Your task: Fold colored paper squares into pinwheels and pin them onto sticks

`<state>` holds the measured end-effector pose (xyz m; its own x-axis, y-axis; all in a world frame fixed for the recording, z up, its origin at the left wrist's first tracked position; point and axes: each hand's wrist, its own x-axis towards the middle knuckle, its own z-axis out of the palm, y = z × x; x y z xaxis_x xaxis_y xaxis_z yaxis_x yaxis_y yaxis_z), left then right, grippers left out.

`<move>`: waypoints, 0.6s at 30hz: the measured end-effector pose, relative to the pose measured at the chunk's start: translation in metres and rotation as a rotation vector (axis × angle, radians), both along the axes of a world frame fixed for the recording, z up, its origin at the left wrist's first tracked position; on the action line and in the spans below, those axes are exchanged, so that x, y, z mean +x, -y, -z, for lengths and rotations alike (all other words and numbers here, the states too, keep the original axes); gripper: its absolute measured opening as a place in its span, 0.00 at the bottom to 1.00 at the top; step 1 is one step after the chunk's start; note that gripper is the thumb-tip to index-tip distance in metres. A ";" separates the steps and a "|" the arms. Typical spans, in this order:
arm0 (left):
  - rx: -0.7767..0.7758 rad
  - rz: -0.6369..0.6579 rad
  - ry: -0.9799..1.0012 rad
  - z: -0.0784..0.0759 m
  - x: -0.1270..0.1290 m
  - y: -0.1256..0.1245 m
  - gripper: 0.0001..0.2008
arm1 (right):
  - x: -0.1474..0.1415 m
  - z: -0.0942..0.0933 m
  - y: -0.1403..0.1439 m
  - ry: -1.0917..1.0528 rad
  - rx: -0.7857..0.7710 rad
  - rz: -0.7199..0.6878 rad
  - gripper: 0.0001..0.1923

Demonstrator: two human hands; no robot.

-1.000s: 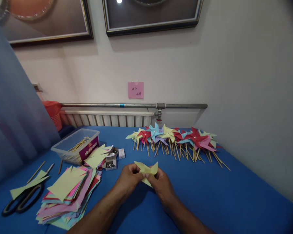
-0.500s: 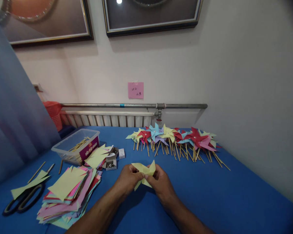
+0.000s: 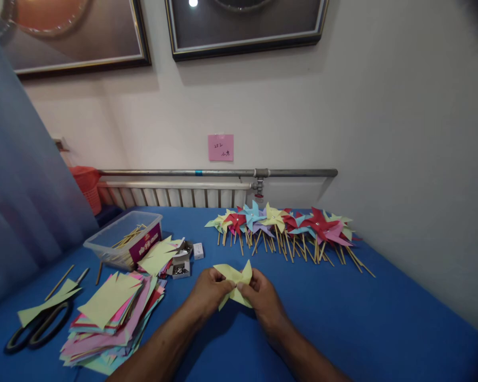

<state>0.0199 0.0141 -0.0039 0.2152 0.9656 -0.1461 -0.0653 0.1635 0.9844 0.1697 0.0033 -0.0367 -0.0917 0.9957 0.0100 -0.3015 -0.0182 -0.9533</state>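
We have a pale yellow paper piece (image 3: 234,281) pinched at its middle between our left hand (image 3: 209,291) and right hand (image 3: 264,295). Its cut flaps are folded inward, with pointed tips sticking up and down. It is raised just above the blue tabletop (image 3: 342,313), in front of us.

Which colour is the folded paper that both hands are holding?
The folded paper is pale yellow, pinched between the left hand and right hand; the head view shows it.
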 end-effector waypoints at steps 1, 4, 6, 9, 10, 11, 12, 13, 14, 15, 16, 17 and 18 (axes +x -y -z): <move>0.000 0.004 0.001 -0.002 -0.001 0.000 0.10 | 0.000 -0.002 0.001 -0.052 -0.008 -0.020 0.20; -0.003 0.002 0.002 -0.006 -0.003 0.002 0.10 | 0.000 -0.008 0.007 -0.153 -0.057 -0.062 0.20; 0.006 -0.010 0.011 -0.006 -0.003 0.002 0.11 | 0.000 -0.012 0.010 -0.174 -0.088 -0.079 0.20; 0.026 -0.048 0.007 -0.003 -0.003 0.001 0.13 | 0.001 -0.013 0.012 -0.176 -0.089 -0.098 0.20; 0.032 -0.050 0.006 -0.001 -0.003 0.000 0.13 | 0.001 -0.013 0.012 -0.172 -0.083 -0.107 0.20; 0.037 -0.043 0.008 0.000 -0.003 0.000 0.13 | 0.001 -0.013 0.012 -0.167 -0.077 -0.118 0.21; 0.043 -0.029 0.013 0.001 -0.003 0.000 0.13 | 0.001 -0.013 0.012 -0.162 -0.072 -0.128 0.21; 0.048 -0.012 0.020 0.001 -0.002 0.000 0.13 | 0.002 -0.013 0.012 -0.156 -0.070 -0.136 0.22; 0.053 0.003 0.023 0.001 -0.002 0.000 0.12 | 0.002 -0.013 0.012 -0.150 -0.071 -0.143 0.22; 0.058 0.014 0.023 0.000 -0.002 0.000 0.12 | 0.003 -0.014 0.012 -0.145 -0.074 -0.151 0.22; 0.062 0.022 0.018 0.000 -0.002 0.000 0.12 | 0.003 -0.016 0.012 -0.141 -0.080 -0.161 0.22; 0.064 0.029 0.011 -0.001 -0.003 0.000 0.11 | 0.004 -0.018 0.012 -0.139 -0.088 -0.170 0.22; 0.065 0.031 0.003 -0.002 -0.003 0.001 0.11 | 0.004 -0.019 0.012 -0.139 -0.097 -0.181 0.22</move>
